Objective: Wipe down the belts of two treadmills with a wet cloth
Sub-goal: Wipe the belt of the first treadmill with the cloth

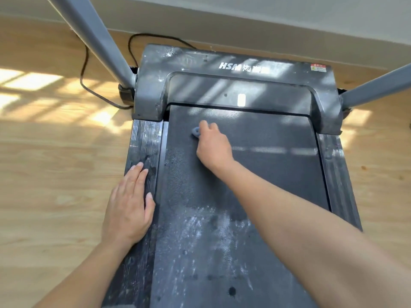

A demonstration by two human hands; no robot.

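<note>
I see my right hand point(213, 145) curled round a small blue-grey cloth point(195, 132), which peeks out past its fingertips on the belt point(266, 185). My left hand point(130, 207) lies flat, fingers straight, on the side rail point(144, 138).

Left hand point(130, 203) flat, right hand point(213, 145) curled

My left arm point(84, 274) and right arm point(300, 218) are bare all the way to the edge of the view. The left grip point(129, 205) and the right grip point(213, 147) are plain bare hands. The nails on the left one are cut short.
</note>
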